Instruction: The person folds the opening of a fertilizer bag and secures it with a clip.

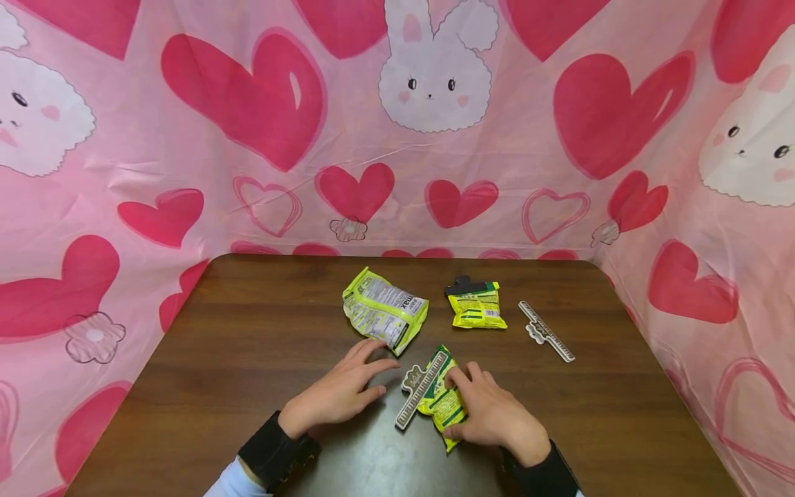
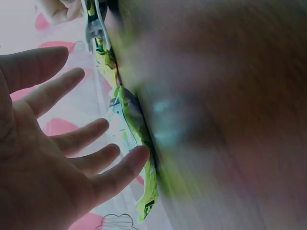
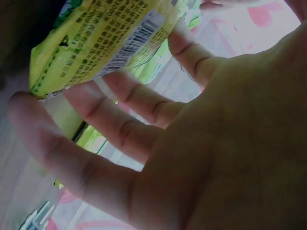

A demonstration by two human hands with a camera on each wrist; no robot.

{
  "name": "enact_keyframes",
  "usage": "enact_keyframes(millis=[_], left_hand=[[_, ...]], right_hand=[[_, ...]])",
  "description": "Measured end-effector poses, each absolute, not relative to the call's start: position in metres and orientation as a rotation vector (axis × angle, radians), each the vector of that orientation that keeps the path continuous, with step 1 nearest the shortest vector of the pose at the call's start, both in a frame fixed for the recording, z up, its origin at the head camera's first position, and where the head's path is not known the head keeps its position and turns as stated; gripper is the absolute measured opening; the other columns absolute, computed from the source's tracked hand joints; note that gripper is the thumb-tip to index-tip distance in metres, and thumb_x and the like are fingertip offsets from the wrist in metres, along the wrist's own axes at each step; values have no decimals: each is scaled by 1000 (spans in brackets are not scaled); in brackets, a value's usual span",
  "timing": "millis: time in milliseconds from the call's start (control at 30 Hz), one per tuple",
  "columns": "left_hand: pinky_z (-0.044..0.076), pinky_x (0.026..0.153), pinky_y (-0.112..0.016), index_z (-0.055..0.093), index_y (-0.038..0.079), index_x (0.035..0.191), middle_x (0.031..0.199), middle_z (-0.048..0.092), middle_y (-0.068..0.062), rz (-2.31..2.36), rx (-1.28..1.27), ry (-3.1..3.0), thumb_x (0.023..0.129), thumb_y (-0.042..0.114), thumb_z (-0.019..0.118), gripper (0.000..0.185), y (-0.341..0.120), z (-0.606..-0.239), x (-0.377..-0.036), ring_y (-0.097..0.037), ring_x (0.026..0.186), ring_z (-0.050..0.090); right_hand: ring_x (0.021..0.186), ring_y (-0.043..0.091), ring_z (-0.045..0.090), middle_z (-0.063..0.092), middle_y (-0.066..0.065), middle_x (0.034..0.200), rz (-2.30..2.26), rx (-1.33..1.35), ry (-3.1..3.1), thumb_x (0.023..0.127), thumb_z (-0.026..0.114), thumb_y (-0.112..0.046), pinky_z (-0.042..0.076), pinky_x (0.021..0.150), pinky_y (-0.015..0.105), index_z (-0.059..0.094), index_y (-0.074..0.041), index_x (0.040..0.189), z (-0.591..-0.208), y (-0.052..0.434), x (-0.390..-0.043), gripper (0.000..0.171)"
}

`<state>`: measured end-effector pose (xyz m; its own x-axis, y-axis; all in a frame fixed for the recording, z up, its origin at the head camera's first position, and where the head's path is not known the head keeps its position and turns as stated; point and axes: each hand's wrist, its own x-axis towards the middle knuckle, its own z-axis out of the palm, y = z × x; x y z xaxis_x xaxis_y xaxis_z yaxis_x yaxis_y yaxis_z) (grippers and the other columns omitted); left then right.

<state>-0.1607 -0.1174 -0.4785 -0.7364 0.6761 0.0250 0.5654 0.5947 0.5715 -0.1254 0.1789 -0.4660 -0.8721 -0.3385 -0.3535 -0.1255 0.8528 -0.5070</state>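
On the table a small yellow-green snack packet lies slantwise, with a white ruler-patterned clip across its left edge. My right hand holds this packet from the right, thumb at the near end and fingers bent over the far part. In the right wrist view, the packet's barcode side faces the camera and partly hides the fingertips. My left hand, fingers spread, hovers left of the clip with nothing in it. Just beyond its fingertips lies a larger green-and-white pouch.
Toward the back right lies another yellow packet with a black clip on its top edge. A loose white clip rests farther right. The brown table meets a pink heart-patterned cloth behind.
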Motion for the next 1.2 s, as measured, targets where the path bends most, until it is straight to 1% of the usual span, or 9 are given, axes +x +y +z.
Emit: enact_keyframes(millis=[67, 167, 300, 367, 533, 767, 933, 1100, 1200], left_hand=[[34, 114, -61, 60, 14, 148, 162, 35, -18, 849, 1027, 2630, 104, 16, 69, 45, -117, -478, -161, -35, 151, 28], [32, 113, -66, 57, 13, 151, 163, 34, -19, 883, 1018, 2651, 103, 16, 70, 49, -116, -478, -161, -36, 152, 27], [32, 111, -70, 56, 13, 153, 165, 32, -20, 911, 988, 2682, 103, 17, 71, 52, -115, -476, -163, -37, 154, 25], [32, 110, -71, 56, 14, 153, 165, 31, -19, 906, 982, 2686, 103, 18, 71, 53, -115, -475, -163, -36, 154, 24], [33, 109, -72, 56, 14, 153, 167, 29, -19, 896, 986, 2673, 104, 19, 70, 52, -116, -476, -165, -36, 155, 23], [33, 109, -71, 58, 14, 151, 167, 31, -17, 899, 1021, 2661, 104, 18, 69, 49, -116, -478, -169, -36, 155, 23], [33, 110, -71, 58, 14, 151, 167, 31, -17, 879, 1019, 2663, 104, 19, 69, 48, -114, -479, -171, -37, 155, 25], [32, 112, -69, 59, 15, 151, 169, 29, -17, 858, 1012, 2667, 105, 20, 69, 48, -106, -477, -175, -37, 156, 22], [30, 113, -70, 59, 16, 151, 170, 27, -17, 845, 997, 2681, 105, 20, 68, 47, -100, -476, -178, -38, 158, 18]], right_hand=[[108, 30, 46, 44, 6, 121, -657, -325, 2616, 75, 96, -40, 49, 82, 52, 56, -26, 123, -465, 180, -125, 65], [120, 34, 44, 43, 10, 135, -640, -372, 2646, 74, 97, -43, 48, 93, 59, 56, -25, 130, -465, 181, -123, 72], [131, 37, 39, 37, 14, 149, -642, -500, 2645, 72, 99, -39, 42, 103, 64, 54, -23, 139, -465, 180, -123, 83], [131, 37, 39, 36, 14, 148, -654, -538, 2638, 71, 100, -35, 42, 103, 64, 54, -22, 137, -465, 180, -122, 81], [128, 38, 40, 40, 12, 143, -670, -536, 2660, 72, 100, -28, 44, 99, 62, 58, -23, 125, -466, 181, -123, 68], [133, 39, 39, 40, 14, 147, -612, -400, 2730, 79, 95, -33, 43, 103, 62, 57, -21, 135, -467, 181, -128, 68], [139, 43, 37, 37, 20, 156, -563, -402, 2803, 87, 89, -25, 40, 103, 68, 57, -17, 141, -468, 179, -130, 63], [137, 44, 40, 42, 18, 153, -543, -489, 2840, 87, 87, -10, 42, 102, 67, 65, -22, 135, -469, 177, -129, 54], [134, 41, 41, 45, 15, 148, -527, -503, 2841, 85, 88, -7, 44, 101, 64, 68, -24, 130, -467, 176, -129, 52]])
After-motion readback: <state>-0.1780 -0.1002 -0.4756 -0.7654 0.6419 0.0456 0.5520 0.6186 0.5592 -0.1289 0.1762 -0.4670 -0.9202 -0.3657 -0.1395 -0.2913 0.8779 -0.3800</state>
